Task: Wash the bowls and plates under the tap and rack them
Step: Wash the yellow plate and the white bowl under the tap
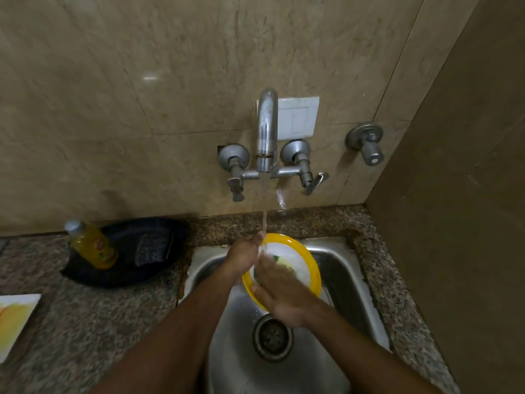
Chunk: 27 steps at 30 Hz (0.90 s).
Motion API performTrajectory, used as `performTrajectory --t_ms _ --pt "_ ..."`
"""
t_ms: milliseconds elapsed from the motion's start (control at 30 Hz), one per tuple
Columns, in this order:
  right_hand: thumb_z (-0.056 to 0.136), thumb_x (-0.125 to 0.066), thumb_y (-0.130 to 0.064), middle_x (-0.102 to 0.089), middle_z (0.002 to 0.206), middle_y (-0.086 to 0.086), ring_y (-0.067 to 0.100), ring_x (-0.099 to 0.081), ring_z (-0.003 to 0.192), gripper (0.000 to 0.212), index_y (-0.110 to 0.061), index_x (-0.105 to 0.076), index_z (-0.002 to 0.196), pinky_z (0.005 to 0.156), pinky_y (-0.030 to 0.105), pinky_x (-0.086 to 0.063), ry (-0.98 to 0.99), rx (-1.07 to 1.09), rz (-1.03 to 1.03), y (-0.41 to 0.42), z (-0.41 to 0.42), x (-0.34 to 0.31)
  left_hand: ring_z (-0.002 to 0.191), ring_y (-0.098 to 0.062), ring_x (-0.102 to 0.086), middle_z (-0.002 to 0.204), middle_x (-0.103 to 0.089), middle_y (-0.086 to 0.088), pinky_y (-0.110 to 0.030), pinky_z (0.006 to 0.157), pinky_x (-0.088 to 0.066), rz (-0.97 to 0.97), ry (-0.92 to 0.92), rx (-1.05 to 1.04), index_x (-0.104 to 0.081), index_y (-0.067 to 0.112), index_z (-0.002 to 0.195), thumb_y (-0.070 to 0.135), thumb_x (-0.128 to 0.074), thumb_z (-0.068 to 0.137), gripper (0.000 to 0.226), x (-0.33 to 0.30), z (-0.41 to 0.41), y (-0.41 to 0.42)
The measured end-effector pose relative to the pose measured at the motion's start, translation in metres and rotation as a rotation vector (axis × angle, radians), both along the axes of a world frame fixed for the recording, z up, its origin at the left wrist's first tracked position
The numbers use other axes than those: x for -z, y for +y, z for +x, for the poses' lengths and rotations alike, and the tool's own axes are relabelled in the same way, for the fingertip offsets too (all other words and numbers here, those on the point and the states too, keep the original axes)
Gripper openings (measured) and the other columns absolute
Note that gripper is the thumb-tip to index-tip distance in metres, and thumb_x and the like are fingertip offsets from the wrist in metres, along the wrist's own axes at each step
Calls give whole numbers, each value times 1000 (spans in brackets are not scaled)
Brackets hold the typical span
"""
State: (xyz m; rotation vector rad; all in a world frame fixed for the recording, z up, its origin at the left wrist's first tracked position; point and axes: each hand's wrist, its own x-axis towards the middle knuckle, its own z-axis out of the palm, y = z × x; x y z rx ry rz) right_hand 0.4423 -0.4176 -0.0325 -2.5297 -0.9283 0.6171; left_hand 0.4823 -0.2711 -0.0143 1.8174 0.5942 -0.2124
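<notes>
While water runs from the tap (267,132) on the beige tiled wall (113,95), you stand over a speckled granite counter (93,322) with a steel sink (241,359) set into it, its round drain (272,336) showing below your wrists. On the counter to your left lies a dark tray (159,268) carrying a yellow bottle (92,245) with a pale cap and a dark scrub pad (152,248). At the far left edge you can see part of a white plate (17,319) with yellow marking. Over the sink you hold a yellow-rimmed plate (306,263), tilted, its white centre facing you and the stream falling onto it. Your left hand (244,251) grips the plate's upper left rim, fingers curled round the edge. Your right hand (281,291) lies flat on the plate's face, fingers straight and spread, touching the wet surface just beside the stream. A white switch plate (298,118) sits behind the spout, and a separate valve (366,143) is fixed to the wall further right.
</notes>
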Motion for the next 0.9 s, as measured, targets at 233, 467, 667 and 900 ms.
performTrajectory --t_ms 233,467,667,900 --pt "84 11 -70 15 159 -4 19 6 152 95 -13 -4 158 122 36 8 -84 -59 -6 0 2 -5 106 -21 -61 114 -64 -4 -29 87 -45 -52 41 0 -68 5 117 35 -50 100 39 -1 4 10" --pt "82 11 -75 16 163 -2 21 9 152 97 -15 5 157 121 39 2 -56 62 -81 2 -2 -11 97 -24 -64 109 -68 -8 -35 84 -53 -160 100 -15 -67 7 112 35 -53 99 35 0 0 10" --pt "77 12 -75 20 161 1 22 12 151 102 -12 6 157 120 39 7 -69 116 -79 13 2 -18 108 -21 -64 109 -73 -4 -42 101 -48 -205 -70 -56 -74 14 102 51 -58 85 44 11 0 5" --pt "70 22 -78 8 165 4 21 8 152 109 -15 4 158 123 44 3 -171 27 -48 5 9 -16 100 -19 -61 100 -68 0 -29 92 -45 -236 -171 -112 -69 18 97 28 -51 100 21 5 3 3"
